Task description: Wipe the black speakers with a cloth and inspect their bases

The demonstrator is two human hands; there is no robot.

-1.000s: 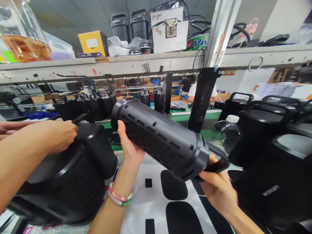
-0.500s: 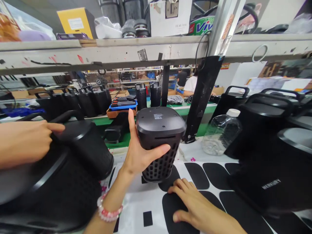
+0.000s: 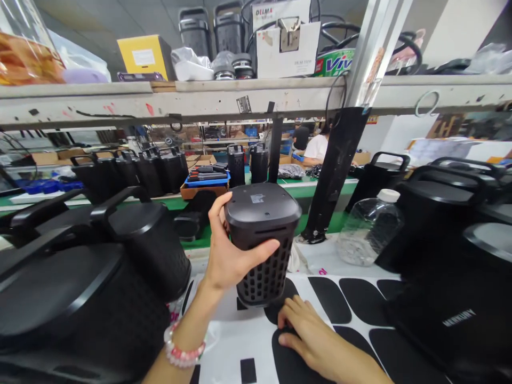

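Spanning black speaker [image 3: 264,205], long axis near vertical, left grip [image 3: 250,221] spread wide, holding; speaker toward desk's [image 3: 320,255] far edge, ahead-left of right grip [image 3: 282,326], curled at dark pad [image 3: 300,365], hold unclear.

1. The left hand [image 3: 236,261] was bare and five-fingered, with the thumb and some of the fingers in view.
2. Around the left wrist sat a bracelet [image 3: 184,357] of small, round, glossy beads, mixing soft pink, deeper coral-pink and milky white.
3. Some of the paler beads looked slightly see-through, and the beads seemed to lie in more than one row, though blur made the strands hard to count.
4. The left forearm [image 3: 196,314] was bare on both sides of the beads.
5. The right hand [image 3: 304,325] and the right forearm [image 3: 352,357] were bare too.
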